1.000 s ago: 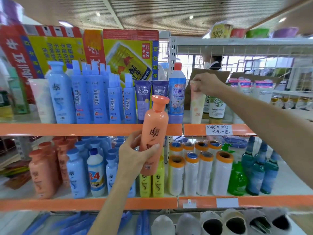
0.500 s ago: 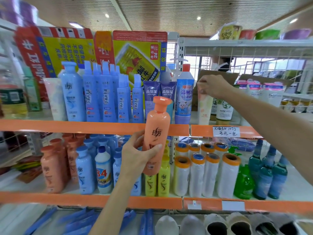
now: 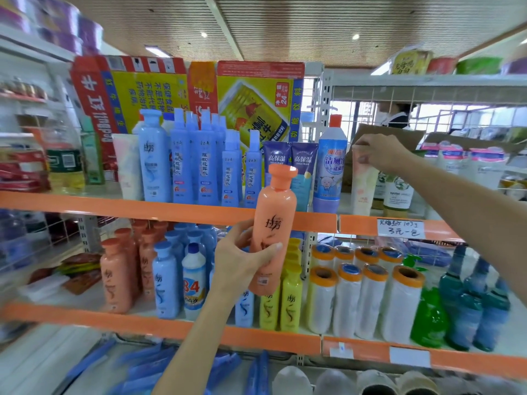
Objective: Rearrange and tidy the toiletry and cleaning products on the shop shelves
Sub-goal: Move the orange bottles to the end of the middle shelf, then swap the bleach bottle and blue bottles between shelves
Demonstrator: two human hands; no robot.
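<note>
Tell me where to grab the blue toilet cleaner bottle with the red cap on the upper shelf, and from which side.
Grip the toilet cleaner bottle at its narrow shoulder just below the red cap, coming from the front and above. It stands upright at the shelf's front edge, with tubes close on its left, so its lower body looks harder to reach round, while its neck rises free above them.
</note>
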